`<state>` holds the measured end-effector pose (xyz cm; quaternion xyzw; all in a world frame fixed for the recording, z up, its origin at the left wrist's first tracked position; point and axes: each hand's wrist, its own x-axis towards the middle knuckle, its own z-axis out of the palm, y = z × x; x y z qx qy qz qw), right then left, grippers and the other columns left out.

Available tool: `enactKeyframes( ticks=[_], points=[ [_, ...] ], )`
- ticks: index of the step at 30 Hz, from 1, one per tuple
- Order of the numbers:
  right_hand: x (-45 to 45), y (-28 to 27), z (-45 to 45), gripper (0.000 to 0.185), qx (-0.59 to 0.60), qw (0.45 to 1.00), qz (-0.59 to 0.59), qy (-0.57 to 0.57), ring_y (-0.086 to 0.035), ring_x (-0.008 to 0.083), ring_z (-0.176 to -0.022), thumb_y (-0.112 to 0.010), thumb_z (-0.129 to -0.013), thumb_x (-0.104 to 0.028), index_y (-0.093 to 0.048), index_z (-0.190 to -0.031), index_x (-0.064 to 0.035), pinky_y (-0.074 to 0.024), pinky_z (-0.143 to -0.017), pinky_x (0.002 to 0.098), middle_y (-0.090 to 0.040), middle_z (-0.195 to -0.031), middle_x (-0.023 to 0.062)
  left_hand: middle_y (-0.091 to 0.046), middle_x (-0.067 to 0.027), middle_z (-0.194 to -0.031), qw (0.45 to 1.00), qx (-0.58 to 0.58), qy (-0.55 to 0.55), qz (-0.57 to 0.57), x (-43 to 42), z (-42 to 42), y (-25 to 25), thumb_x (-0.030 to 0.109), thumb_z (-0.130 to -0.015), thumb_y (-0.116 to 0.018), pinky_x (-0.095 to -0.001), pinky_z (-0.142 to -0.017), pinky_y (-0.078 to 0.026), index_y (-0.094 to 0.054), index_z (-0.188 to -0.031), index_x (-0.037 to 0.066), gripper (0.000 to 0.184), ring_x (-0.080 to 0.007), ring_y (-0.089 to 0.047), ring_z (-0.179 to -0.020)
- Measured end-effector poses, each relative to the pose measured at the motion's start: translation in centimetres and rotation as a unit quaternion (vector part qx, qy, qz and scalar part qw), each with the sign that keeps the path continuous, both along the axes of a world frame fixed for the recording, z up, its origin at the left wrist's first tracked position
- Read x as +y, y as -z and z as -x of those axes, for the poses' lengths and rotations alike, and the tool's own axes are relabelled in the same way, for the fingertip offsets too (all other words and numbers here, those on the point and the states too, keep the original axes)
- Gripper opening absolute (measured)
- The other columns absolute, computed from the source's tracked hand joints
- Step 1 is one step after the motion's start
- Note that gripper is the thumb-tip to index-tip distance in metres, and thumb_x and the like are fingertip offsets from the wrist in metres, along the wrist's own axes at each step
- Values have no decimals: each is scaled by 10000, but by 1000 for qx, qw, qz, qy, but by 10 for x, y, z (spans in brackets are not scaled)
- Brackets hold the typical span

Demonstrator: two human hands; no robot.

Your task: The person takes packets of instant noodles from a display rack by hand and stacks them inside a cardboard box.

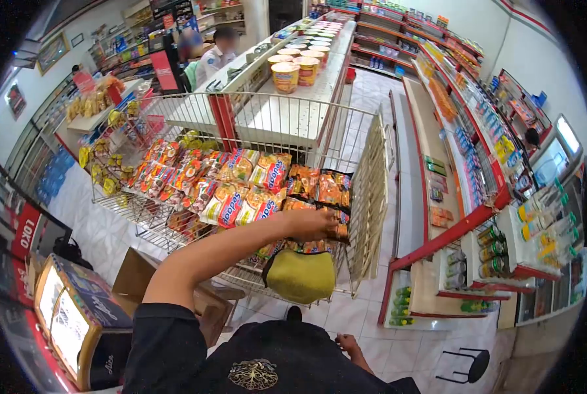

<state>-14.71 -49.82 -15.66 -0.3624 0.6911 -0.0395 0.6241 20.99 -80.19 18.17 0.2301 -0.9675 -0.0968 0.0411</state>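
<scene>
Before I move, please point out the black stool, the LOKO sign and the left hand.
Black stool (480, 366): head view, its seat.
LOKO sign (27, 233): head view, its lettered face.
Left hand (312, 224): head view, back of hand.

We count one wire bin (367, 197), four white-and-orange Sedaap packets (228, 205), one yellow-green pouch (300, 274) and one black stool (478, 366). We record over five noodle cups (285, 79), exact number unclear, and at least two people (216, 60).

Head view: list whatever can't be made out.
- Left hand, head view: its own back hides any grip.
- Right hand, head view: too small to tell whether it holds anything.
- Cardboard box, head view: partly hidden behind the arm.
- Far shelves, head view: labels too small.
</scene>
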Motion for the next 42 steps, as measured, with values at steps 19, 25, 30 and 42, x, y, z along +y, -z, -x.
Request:
enactKeyframes(
  ticks=[19,25,30,42],
  points=[
    [-50,7,3,419,-60,988,16,145,-661,250,-845,-493,-947,-393,-608,-1051,-4,-520,-694,403,-661,-992,112,-525,-275,-1169,876,335,-347,27,-73,32,22,290,-848,-663,-414,-943,-433,-566,-1149,-34,453,-365,-518,-1122],
    [-18,-9,-11,435,-45,992,-29,113,-639,237,-843,-480,-953,-402,-608,-1071,-4,-505,-705,407,-655,-1032,108,-557,-284,-1135,787,289,-542,-57,-99,33,29,412,-747,-749,-439,-889,-466,-554,-1104,-75,635,-378,-563,-1058],
    [-20,4,-9,444,-59,993,-29,102,-625,229,-845,-477,-954,-407,-612,-1077,-2,-497,-693,406,-654,-1048,110,-619,-261,-1033,742,244,-549,-297,-108,25,18,487,-697,-761,-447,-782,-506,-514,-1065,-87,726,-414,-621,-902],
    [-78,21,7,396,-68,983,0,172,-670,241,-766,-513,-941,-388,-633,-991,-13,-520,-638,396,-676,-930,103,-594,-276,-1030,751,237,-596,-155,-99,46,1,484,-649,-789,-444,-830,-480,-438,-1098,-77,800,-396,-601,-972]
  ],
)
